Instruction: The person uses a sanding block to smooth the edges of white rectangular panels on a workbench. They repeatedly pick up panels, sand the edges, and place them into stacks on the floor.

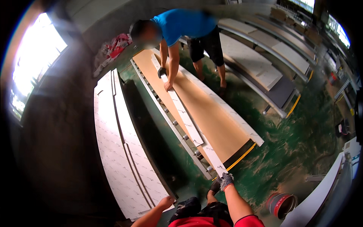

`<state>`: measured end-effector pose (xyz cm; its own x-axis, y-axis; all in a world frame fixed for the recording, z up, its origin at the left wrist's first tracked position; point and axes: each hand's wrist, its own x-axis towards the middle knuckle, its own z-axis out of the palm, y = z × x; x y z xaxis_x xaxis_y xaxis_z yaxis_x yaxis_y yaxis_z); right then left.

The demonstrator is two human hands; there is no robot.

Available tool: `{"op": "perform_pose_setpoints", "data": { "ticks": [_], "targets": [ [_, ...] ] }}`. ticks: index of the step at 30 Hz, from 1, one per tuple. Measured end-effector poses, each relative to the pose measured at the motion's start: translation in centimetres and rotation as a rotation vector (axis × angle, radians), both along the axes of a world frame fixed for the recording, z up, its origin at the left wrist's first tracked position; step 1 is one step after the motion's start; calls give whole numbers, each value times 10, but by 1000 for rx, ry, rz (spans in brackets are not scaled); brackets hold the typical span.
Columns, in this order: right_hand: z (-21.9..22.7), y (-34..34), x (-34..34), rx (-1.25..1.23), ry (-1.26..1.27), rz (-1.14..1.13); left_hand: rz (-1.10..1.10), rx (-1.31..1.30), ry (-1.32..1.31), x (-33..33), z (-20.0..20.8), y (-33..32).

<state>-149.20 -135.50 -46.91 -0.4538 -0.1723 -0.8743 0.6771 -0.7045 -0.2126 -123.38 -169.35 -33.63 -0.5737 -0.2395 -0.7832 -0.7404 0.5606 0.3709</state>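
Note:
My right hand [225, 181] wears a grey work glove and is shut on the near end of a long narrow white strip [185, 113]. The strip lies lengthwise on a brown board [217, 117], which rests on a metal roller table [177, 130]. At the far end a co-worker in a blue shirt [181, 26] bends over, both hands on the same strip. My bare left hand [165, 202] rests at the near corner of a stack of white panels [121, 151] to my left. Its fingers are too small to read.
A second white strip [234, 117] lies along the brown board's right edge. A red and black round container [283, 204] stands on the green dusty floor [295, 143] at lower right. Racks of flat panels [264, 56] fill the upper right. A white bench edge [321, 193] runs along the right.

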Motion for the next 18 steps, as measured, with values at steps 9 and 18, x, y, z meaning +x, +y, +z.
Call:
{"op": "perform_pose_setpoints", "data": {
  "ticks": [9,18],
  "targets": [
    [5,-34,-87,52,-63,196,266,3,-338,99,35,-6],
    [-24,-45,-101,75,-60,137,470,237,-155,-14,54,-22]
  ]
}}
